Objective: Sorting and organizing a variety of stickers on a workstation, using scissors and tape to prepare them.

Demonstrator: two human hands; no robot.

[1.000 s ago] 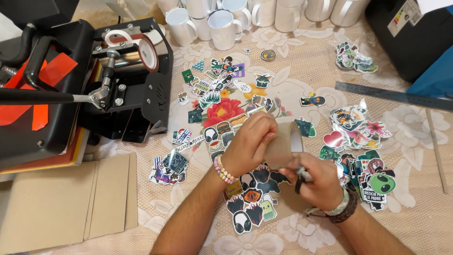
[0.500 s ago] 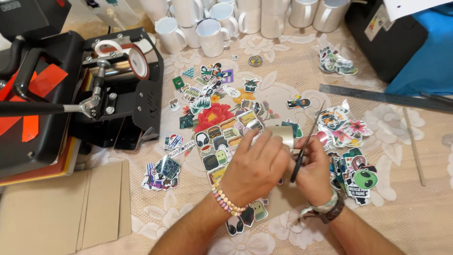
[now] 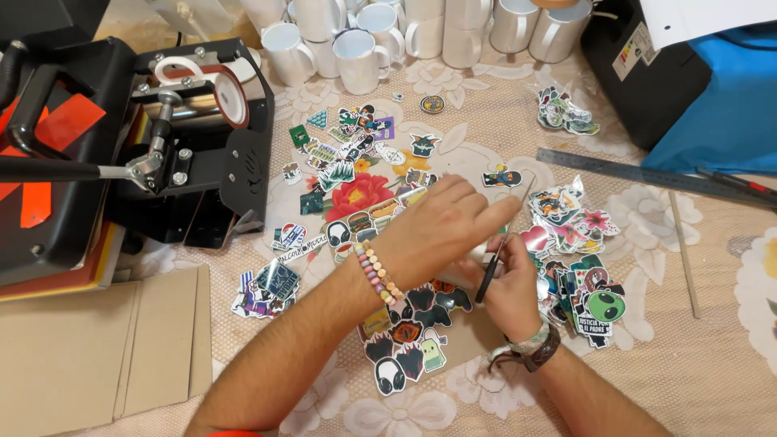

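Observation:
My left hand (image 3: 441, 231), with a bead bracelet on the wrist, lies over a small pale sheet (image 3: 477, 252) and grips it; the hand hides most of the sheet. My right hand (image 3: 511, 293) is just to its right and holds black-handled scissors (image 3: 490, 271). The thin blades point away from me, up past my left fingertips. Both hands hover over a spread of cut-out stickers (image 3: 409, 311) on the flowered tablecloth (image 3: 664, 364).
A black mug heat press (image 3: 194, 121) stands at the left, with brown cardboard sheets (image 3: 97, 348) in front of it. White mugs (image 3: 360, 57) line the back. A metal ruler (image 3: 631, 171), a thin stick (image 3: 684, 251) and a black machine under blue cloth (image 3: 712, 89) are at the right.
My left hand has slid over the pale sheet and now hides most of it. The scissors have tilted so the blades point away from me, close beside my left fingers.

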